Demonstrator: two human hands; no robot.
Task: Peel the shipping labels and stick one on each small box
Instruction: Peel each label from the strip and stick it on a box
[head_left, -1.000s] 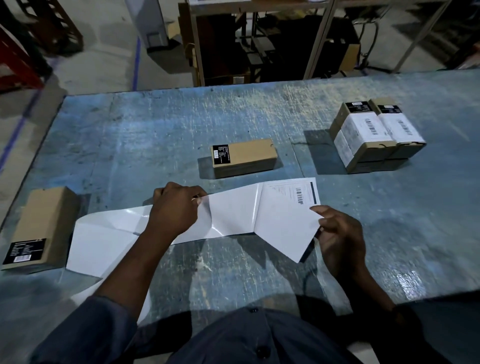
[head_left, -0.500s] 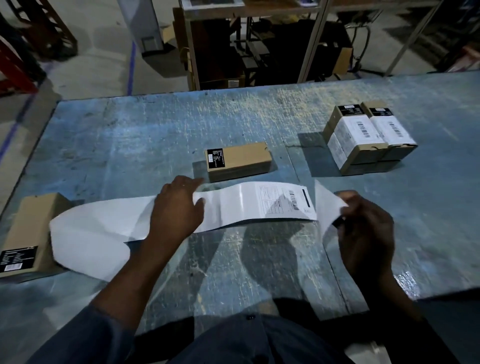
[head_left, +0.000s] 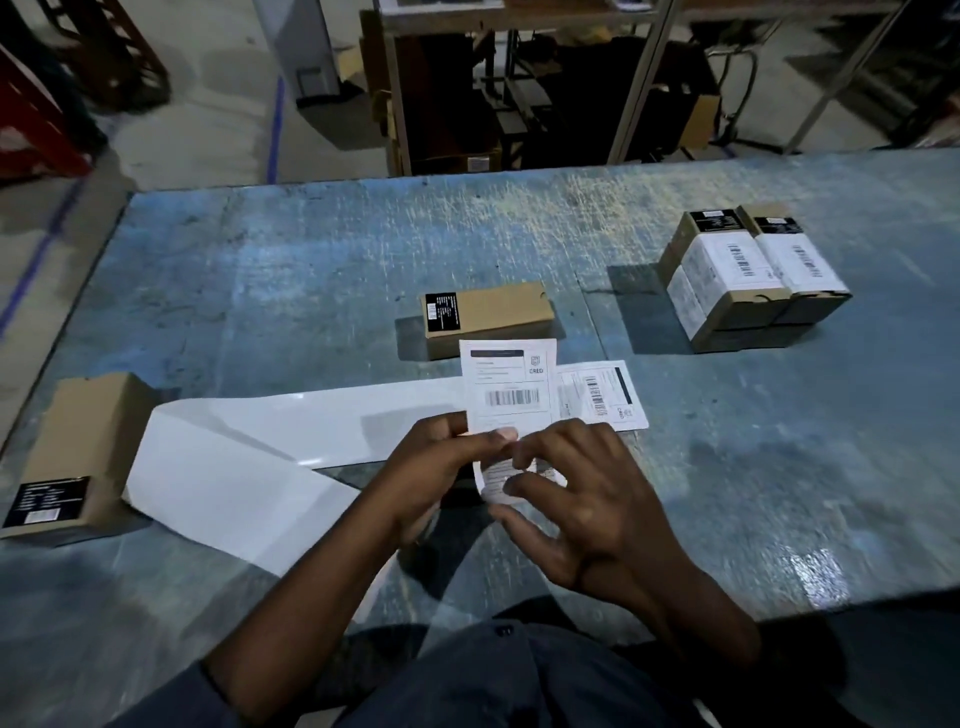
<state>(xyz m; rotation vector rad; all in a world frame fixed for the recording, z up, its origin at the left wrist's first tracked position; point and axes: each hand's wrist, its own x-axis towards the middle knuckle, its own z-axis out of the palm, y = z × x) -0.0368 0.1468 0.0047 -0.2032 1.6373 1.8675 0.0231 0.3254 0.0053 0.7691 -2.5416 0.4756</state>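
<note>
L hand (head_left: 441, 467) & R hand (head_left: 587, 499) both pinching peeled label (head_left: 511, 384) at lower edge, held upright (print facing cam). Liner strip (head_left: 322, 421) on counter (head_left: 311, 260) under hands; bare box (head_left: 493, 312) just beyond, labelled pair (head_left: 748, 275) far R.

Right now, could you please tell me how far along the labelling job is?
Done: two stacked boxes at right wear labels. In hand: left hand and right hand hold a peeled label. Remaining: middle box and left box are bare.
</note>
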